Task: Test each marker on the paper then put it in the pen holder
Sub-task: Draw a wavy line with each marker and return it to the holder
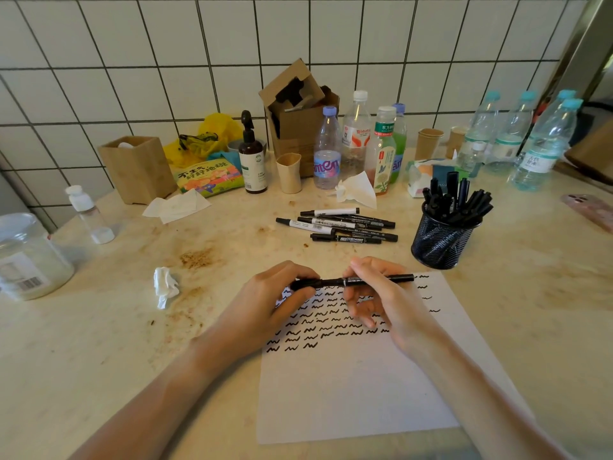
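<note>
Presently both hands hold one marker (361, 280) level over the paper (358, 386): left hand (278, 300) grips the cap end, right hand (381, 293) pinches the barrel, likely uncapping or recapping. Holder (442, 240) waits at two o'clock.

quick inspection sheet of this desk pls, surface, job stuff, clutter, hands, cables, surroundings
surface: pale counter, brown stains left of centre
job's things: paper with rows of black squiggles; loose markers lying behind it; mesh pen holder full of markers, right of the pile
clutter: crumpled tissue, water bottles, cardboard box, pump bottle, jar
hands: left hand grips one end of a black marker, right hand pinches its middle, above the paper
cables: nothing seen
surroundings: white tiled wall
</note>
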